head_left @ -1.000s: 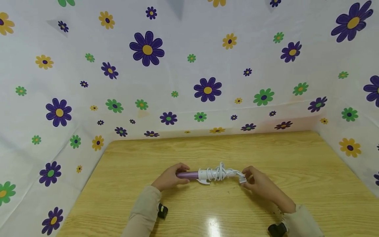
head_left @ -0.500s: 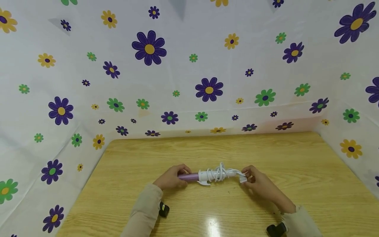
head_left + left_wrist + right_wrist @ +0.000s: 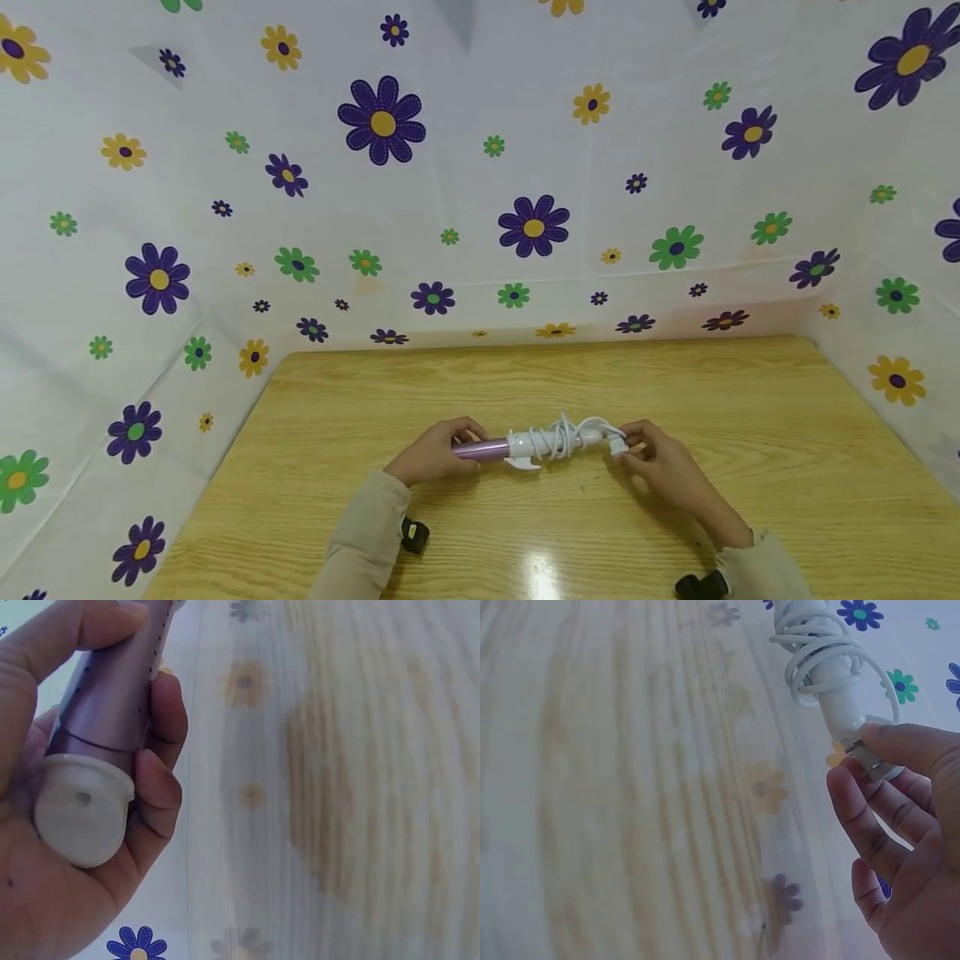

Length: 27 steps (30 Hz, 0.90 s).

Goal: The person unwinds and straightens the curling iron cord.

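Above the wooden table (image 3: 675, 383), the left hand (image 3: 433, 454) grips the curling iron's (image 3: 525, 444) barrel, the right hand (image 3: 663, 467) pinching its cord-wrapped end.

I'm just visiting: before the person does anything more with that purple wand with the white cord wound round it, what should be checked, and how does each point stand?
1. Left hand grips the wand's purple barrel: ok.
2. Right hand pinches the wand's white end: ok.
3. White cord wound round the handle, no loop hanging: ok.
4. Wand clear of the wooden table: cannot tell.
5. Where the plug sits: cannot tell.
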Each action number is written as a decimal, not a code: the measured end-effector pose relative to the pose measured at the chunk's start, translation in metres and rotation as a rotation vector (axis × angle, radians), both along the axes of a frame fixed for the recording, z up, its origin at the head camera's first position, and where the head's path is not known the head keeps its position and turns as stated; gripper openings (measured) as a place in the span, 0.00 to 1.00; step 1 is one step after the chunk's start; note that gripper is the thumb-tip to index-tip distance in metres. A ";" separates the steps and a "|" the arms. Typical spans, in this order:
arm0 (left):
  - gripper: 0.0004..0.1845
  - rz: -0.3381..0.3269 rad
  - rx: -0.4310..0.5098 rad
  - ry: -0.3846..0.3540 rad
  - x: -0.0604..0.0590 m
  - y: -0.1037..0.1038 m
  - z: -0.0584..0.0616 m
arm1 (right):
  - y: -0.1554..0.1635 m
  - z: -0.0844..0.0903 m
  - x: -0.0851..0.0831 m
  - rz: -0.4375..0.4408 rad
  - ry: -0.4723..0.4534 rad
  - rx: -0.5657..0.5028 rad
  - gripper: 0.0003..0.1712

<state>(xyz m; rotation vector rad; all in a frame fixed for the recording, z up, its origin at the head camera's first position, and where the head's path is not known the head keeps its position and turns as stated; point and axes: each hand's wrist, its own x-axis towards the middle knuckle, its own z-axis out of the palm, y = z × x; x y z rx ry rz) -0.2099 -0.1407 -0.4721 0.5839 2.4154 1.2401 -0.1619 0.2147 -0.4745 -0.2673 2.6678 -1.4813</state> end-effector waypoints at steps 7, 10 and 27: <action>0.18 0.027 0.043 -0.030 0.007 0.002 0.002 | 0.000 0.001 -0.001 -0.049 0.063 -0.001 0.19; 0.17 0.044 0.053 -0.018 0.012 0.004 0.004 | -0.001 0.003 -0.001 -0.061 0.101 0.017 0.18; 0.18 0.014 0.113 0.009 0.029 0.008 0.011 | 0.003 0.015 0.002 -0.122 0.166 0.072 0.17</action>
